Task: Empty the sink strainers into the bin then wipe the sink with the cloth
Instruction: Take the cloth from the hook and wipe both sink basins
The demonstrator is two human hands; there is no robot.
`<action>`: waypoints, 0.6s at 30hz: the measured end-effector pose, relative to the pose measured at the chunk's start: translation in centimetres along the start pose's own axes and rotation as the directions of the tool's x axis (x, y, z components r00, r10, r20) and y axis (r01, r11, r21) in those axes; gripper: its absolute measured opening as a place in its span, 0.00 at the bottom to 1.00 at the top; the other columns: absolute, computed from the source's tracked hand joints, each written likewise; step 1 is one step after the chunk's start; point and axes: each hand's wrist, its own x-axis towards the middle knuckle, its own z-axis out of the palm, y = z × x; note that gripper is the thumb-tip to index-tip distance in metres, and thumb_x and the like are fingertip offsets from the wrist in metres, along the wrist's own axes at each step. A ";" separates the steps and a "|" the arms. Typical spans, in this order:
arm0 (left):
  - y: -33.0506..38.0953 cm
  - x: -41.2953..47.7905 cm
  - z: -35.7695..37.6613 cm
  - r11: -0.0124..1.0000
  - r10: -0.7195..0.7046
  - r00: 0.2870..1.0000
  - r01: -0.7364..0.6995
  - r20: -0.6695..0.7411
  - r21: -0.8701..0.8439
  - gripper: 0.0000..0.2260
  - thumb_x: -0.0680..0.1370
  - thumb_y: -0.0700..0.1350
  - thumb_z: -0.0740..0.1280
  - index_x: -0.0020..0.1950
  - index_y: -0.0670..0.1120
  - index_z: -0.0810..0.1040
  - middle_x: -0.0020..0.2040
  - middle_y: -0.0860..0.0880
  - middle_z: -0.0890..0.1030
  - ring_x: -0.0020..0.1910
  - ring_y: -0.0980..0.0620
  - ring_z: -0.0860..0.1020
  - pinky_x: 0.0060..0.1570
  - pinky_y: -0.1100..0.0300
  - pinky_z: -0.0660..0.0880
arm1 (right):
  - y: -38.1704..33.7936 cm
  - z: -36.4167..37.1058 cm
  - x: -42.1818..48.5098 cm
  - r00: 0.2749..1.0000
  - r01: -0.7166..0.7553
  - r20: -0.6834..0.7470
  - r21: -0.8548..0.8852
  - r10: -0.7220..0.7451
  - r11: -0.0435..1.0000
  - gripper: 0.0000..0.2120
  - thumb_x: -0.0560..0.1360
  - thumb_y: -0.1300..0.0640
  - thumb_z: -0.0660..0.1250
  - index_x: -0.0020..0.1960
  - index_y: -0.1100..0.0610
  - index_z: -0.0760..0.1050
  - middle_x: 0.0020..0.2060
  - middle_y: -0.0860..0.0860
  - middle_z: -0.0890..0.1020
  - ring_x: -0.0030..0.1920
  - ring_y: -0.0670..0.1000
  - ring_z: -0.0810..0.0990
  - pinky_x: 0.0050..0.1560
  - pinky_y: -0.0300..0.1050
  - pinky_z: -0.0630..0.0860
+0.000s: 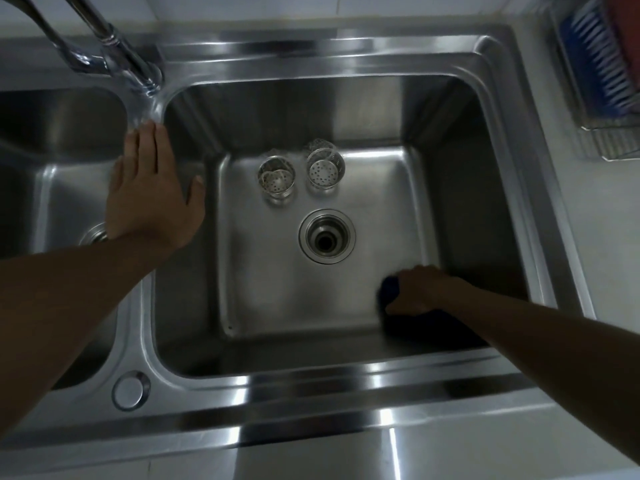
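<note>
While our left hand (pixel 152 188) rests flat on the sink (pixel 311 386) divider at 9 o'clock, our right hand (pixel 420 291) grips the cloth (pixel 389 289) at 4 o'clock from the drain (pixel 327 236). Both strainers (pixel 276 176) stand at its 12 o'clock.

No legible text or labels anywhere.
</note>
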 end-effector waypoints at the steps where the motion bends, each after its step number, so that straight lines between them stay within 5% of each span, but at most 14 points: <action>1: 0.0 0.0 0.0 1.000 0.001 1.000 -0.001 -0.001 0.001 0.37 0.78 0.56 0.53 0.81 0.37 0.49 0.81 0.38 0.53 0.81 0.38 0.51 0.78 0.43 0.53 | -0.5 0.0 -0.4 0.999 0.014 0.043 -0.006 -0.014 1.000 0.42 0.73 0.31 0.64 0.78 0.54 0.63 0.73 0.56 0.71 0.68 0.59 0.74 0.63 0.48 0.74; 7: -0.3 0.1 0.2 1.000 0.009 1.000 -0.009 0.013 0.006 0.36 0.79 0.56 0.54 0.81 0.37 0.48 0.81 0.38 0.52 0.81 0.38 0.51 0.78 0.42 0.54 | -9.6 -2.7 -2.2 0.955 0.242 0.119 0.219 -0.272 0.945 0.29 0.71 0.35 0.67 0.64 0.54 0.78 0.59 0.54 0.81 0.54 0.57 0.81 0.58 0.52 0.78; 12: -0.3 0.1 0.2 1.000 0.003 1.000 -0.003 0.020 0.016 0.35 0.82 0.53 0.58 0.81 0.38 0.48 0.82 0.39 0.51 0.81 0.40 0.50 0.77 0.42 0.55 | -19.9 -3.4 -3.8 0.838 0.454 0.009 0.543 -0.546 0.706 0.20 0.73 0.43 0.72 0.57 0.55 0.80 0.49 0.53 0.83 0.46 0.53 0.83 0.44 0.44 0.77; 18: -0.4 0.2 0.4 1.000 -0.001 1.000 0.001 0.013 0.013 0.35 0.80 0.54 0.56 0.81 0.38 0.49 0.82 0.39 0.53 0.81 0.40 0.51 0.77 0.42 0.56 | -15.0 -3.8 -4.1 0.830 0.444 0.122 0.446 -0.544 0.777 0.26 0.76 0.42 0.67 0.71 0.50 0.70 0.67 0.53 0.76 0.63 0.57 0.77 0.66 0.56 0.72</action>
